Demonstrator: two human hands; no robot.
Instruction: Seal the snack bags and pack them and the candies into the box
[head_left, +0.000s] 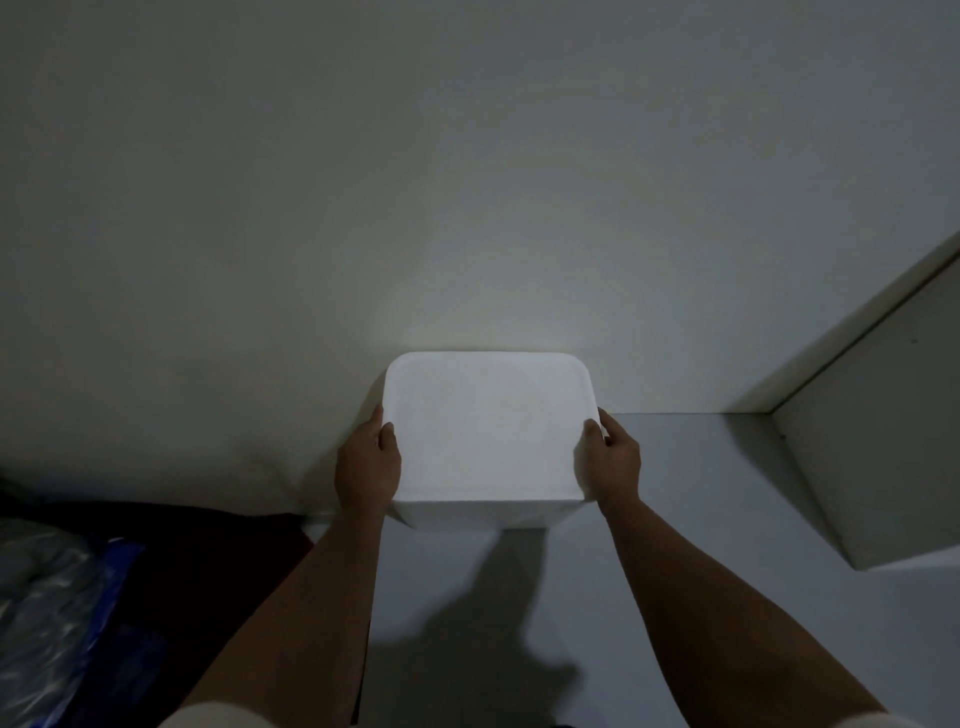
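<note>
Left hand (368, 467) and right hand (613, 460) grip the white box (485, 431), thumbs on top, at nine and three o'clock. It sits by the wall, lid on, looking stiff, smooth, maybe slippery.

Crinkled plastic bag (47, 613) on dark cloth (208, 540)

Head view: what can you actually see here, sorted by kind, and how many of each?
White box, lid on: 1
Hands gripping its sides: 2, left hand and right hand
Clear plastic bag at lower left: 1
Snack bags or candies: 0 visible
Total: 4
</note>
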